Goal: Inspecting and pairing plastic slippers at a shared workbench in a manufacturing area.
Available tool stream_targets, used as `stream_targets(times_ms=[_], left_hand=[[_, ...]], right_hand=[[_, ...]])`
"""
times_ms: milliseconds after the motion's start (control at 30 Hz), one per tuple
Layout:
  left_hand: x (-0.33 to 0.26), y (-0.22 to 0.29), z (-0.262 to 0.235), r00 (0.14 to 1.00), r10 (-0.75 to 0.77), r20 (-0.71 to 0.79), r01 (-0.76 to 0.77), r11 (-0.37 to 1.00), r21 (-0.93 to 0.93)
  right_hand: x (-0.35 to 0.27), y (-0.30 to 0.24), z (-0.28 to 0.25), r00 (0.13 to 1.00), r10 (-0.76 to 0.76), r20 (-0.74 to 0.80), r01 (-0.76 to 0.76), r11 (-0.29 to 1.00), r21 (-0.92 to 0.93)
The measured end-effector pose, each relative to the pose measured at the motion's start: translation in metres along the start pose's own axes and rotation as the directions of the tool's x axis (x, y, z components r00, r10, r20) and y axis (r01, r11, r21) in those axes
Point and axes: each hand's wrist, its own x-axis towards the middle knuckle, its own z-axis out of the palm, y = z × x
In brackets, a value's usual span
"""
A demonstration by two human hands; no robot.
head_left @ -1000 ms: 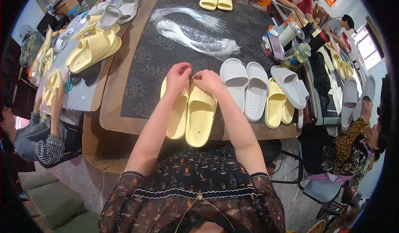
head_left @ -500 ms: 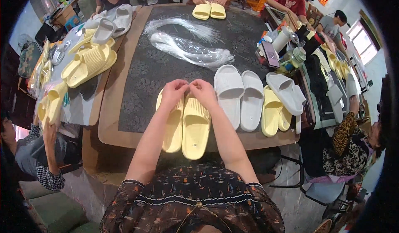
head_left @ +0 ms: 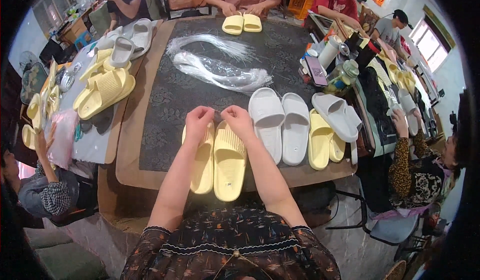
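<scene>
A pair of yellow slippers (head_left: 229, 167) lies side by side at the table's near edge, toes pointing away from me. My left hand (head_left: 200, 121) and my right hand (head_left: 237, 119) hover over their toe ends, each with thumb and fingertips pinched together. Between the pinches shows a thin pale strand (head_left: 216, 111), hard to make out. It resembles the clear plastic strands (head_left: 220, 70) bundled farther up the dark table mat. Just right of my right hand is a pair of grey slippers (head_left: 295, 129).
More yellow slippers (head_left: 319, 142) and grey slippers (head_left: 336, 114) overlap at the right. Jars (head_left: 345, 75) and a phone (head_left: 316, 71) stand beyond them. A side table at left holds stacked yellow slippers (head_left: 105, 92). Other people work around the table.
My hands have drawn slightly apart, and the strand shows between them. The view has shifted a little. The person at left has released the yellow slippers; the person at right reaches toward a grey slipper.
</scene>
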Motion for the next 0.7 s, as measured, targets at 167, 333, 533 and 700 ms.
stream_targets(times_ms=[167, 333, 533, 700], left_hand=[[-0.002, -0.005, -0.002, 0.995, 0.075, 0.067, -0.081, 0.992, 0.092], [-0.002, 0.004, -0.002, 0.999, -0.006, -0.044, 0.002, 0.997, -0.077], [0.0, 0.001, -0.003, 0.999, 0.044, -0.013, -0.044, 0.998, -0.052], [-0.001, -0.001, -0.007, 0.998, -0.037, 0.045, 0.035, 0.998, 0.043]], right_hand=[[-0.002, -0.009, 0.002, 0.995, -0.037, 0.097, 0.041, 0.998, -0.044], [0.0, -0.006, -0.001, 1.0, 0.0, 0.015, 0.001, 0.999, -0.041], [0.003, -0.003, 0.0, 0.998, 0.063, 0.015, -0.063, 0.997, 0.043], [-0.002, -0.013, 0.0, 0.998, 0.051, 0.047, -0.048, 0.996, -0.076]])
